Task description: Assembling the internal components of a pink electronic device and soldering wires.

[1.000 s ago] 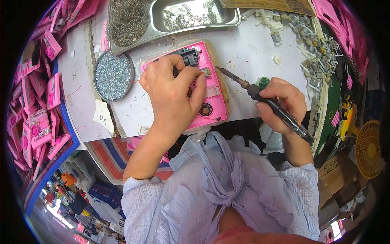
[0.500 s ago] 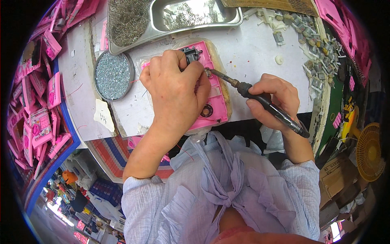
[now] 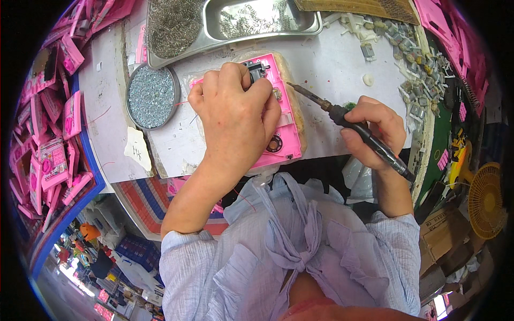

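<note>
My right hand [image 3: 381,128] grips the black handle of a soldering iron [image 3: 336,114]. The iron's tip points up and left, just right of a pink plastic casing [image 3: 289,134] and apart from the small metal part inside it. Over the casing's left half lies my left hand [image 3: 231,117], thumb and fingers pinched together; whatever they hold is hidden. Beyond those fingers, a black mechanism [image 3: 258,69] sits in the casing's far end. A round black part [image 3: 274,143] is at the near end. Thin red and blue wire ends stick out left of my left hand.
A round dish of small screws [image 3: 152,96] stands left. Behind is a metal tray [image 3: 262,36] with springs. Loose grey-and-white parts [image 3: 409,69] lie at right. Pink casings [image 3: 53,160] heap up at far left; a yellow fan [image 3: 486,200] is at far right.
The soldering iron's tip has lifted off the metal part in the casing and moved right, along with my right hand. My left hand stays pinched over the casing, nearly in place.
</note>
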`<action>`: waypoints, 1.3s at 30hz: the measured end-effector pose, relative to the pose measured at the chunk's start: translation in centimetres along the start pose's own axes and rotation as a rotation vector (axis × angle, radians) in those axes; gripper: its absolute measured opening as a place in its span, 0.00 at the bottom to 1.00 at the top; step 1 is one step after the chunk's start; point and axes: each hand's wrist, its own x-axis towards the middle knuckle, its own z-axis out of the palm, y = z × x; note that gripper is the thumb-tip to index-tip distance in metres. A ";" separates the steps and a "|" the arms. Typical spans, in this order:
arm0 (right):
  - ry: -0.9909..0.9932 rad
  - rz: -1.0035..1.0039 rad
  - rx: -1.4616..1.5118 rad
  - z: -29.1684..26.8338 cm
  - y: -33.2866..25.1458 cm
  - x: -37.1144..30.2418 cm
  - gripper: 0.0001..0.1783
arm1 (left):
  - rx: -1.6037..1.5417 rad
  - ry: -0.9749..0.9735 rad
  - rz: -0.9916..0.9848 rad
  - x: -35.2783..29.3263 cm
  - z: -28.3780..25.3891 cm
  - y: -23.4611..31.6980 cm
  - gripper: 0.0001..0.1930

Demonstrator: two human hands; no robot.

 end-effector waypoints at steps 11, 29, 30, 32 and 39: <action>-0.014 -0.025 -0.018 0.0 -0.3 0.2 0.17 | 0.026 -0.001 0.011 -0.1 0.0 0.1 0.07; 0.050 0.035 0.047 -1.8 -0.4 -0.4 0.16 | 0.085 -0.202 -0.253 -5.1 -4.9 -5.8 0.14; 0.044 0.030 0.046 -1.7 -0.4 -0.3 0.16 | 0.109 -0.277 -0.291 -5.6 -5.0 -5.7 0.12; 0.046 0.005 0.060 -1.2 -0.5 0.1 0.16 | 0.127 -0.238 -0.212 -5.4 -5.6 -5.7 0.09; 0.144 0.216 0.078 2.2 -2.8 1.5 0.19 | -0.412 0.160 -0.134 -2.4 -4.0 -4.4 0.06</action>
